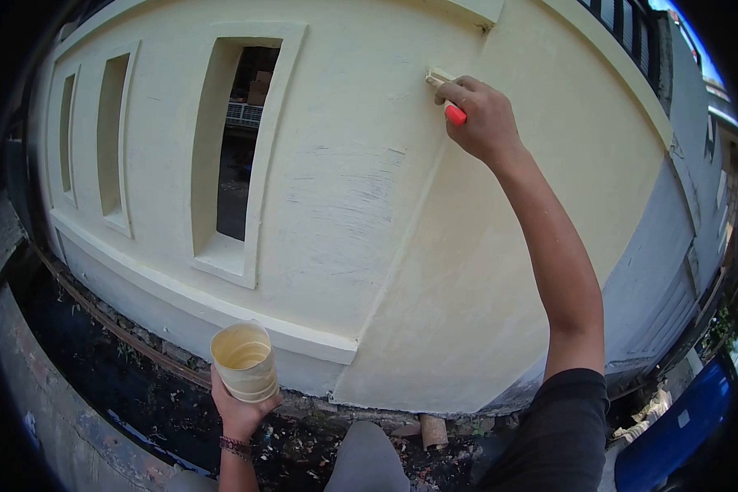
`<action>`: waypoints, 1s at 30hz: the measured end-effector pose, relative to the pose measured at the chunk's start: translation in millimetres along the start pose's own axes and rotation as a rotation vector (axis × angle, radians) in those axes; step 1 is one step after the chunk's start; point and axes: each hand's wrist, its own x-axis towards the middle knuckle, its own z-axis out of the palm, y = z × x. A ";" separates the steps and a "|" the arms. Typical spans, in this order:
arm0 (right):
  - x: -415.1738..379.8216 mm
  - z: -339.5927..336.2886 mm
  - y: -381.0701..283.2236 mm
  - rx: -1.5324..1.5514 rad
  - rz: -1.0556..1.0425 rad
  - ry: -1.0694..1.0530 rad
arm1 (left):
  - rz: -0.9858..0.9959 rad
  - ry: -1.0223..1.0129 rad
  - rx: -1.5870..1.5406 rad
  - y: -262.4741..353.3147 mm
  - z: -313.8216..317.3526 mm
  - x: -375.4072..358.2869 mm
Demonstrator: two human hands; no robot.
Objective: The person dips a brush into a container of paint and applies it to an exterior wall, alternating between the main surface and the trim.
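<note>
My right hand (pixel 481 119) is closed around a paintbrush (pixel 455 113) with a red-ended handle. The brush's bristles meet the cream wall (pixel 361 98) high up, close to the vertical corner where the wall steps. Low on the left, my left hand (pixel 242 410) grips a plastic cup (pixel 246 365) from below. Its inside is coated with pale yellow paint, and the cup is held upright in front of the wall's lower ledge. Dark streaks show through a patch of thin paint (pixel 344 197) below and left of the brush.
Several narrow window openings (pixel 236 139) pierce the wall on the left. A dark, littered ditch (pixel 139 394) runs along its foot, with a short pipe (pixel 433 432) sticking out. A blue barrel (pixel 676 430) stands at lower right. My knee (pixel 369 459) shows at the bottom.
</note>
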 end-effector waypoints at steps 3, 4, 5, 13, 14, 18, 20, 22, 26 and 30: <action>26.2 -11.7 21.4 0.012 0.009 0.288 | -0.004 0.009 0.025 3.5 3.7 1.5; 31.6 -6.3 32.3 0.015 0.013 0.290 | 0.003 0.011 0.027 3.3 3.8 2.3; 34.4 -0.1 41.2 -0.004 0.020 0.243 | 0.002 0.010 0.030 2.4 4.4 2.5; -65.7 -7.7 -81.1 0.312 0.080 -0.542 | -0.005 0.000 0.026 -1.6 8.1 4.1; -48.9 -15.8 -74.6 0.495 0.239 -0.651 | -0.007 -0.003 0.027 -2.4 8.3 4.5; 17.5 -17.7 25.2 0.731 0.583 -0.443 | 0.018 0.010 0.041 -4.1 8.5 5.2; 46.0 -30.8 51.0 0.561 0.488 -0.284 | 0.006 0.024 0.023 -4.4 9.6 5.0; 65.2 -40.6 58.1 0.376 0.357 -0.053 | 0.014 0.021 0.022 -4.8 9.2 3.4; 55.4 -19.5 48.8 0.112 -0.056 0.219 | 0.013 0.009 0.003 -1.3 11.0 1.5; -41.2 37.0 -12.0 -0.106 -0.094 -0.017 | 0.010 0.008 0.035 -1.8 8.6 2.4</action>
